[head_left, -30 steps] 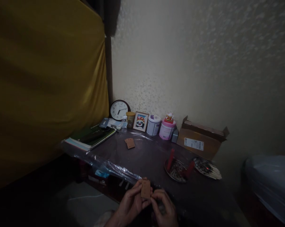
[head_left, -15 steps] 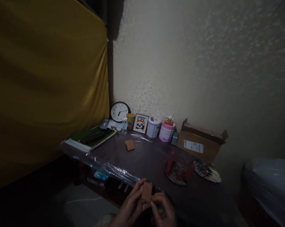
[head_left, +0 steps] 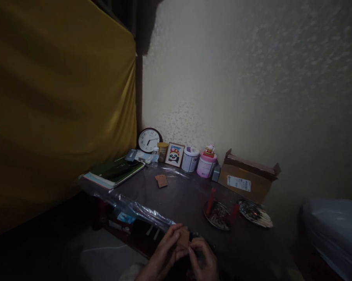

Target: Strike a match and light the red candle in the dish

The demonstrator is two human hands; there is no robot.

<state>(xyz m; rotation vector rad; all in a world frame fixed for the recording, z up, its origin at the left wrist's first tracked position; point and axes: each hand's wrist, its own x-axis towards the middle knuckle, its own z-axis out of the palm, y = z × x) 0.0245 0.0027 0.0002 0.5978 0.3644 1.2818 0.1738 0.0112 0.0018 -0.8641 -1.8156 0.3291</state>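
Both my hands meet at the bottom of the view, over the near edge of a dark table [head_left: 178, 195]. My left hand [head_left: 164, 253] pinches a small brown card [head_left: 183, 237] between thumb and fingers. My right hand [head_left: 203, 259] is curled beside it, its fingertips touching the card's lower edge. A second brown card [head_left: 161, 180] lies flat on the table farther back.
Along the wall stand a round clock [head_left: 149, 139], a small framed picture [head_left: 174, 154], two tubs [head_left: 198, 162] and an open cardboard box [head_left: 247, 175]. Two dishes [head_left: 218, 214] with red sticks sit mid-table, stacked books [head_left: 114, 171] at left. A yellow cloth [head_left: 53, 109] hangs left.
The card has tipped lower and more of it is hidden in my fingers. The view has shifted slightly, my hands sitting a little lower in frame.
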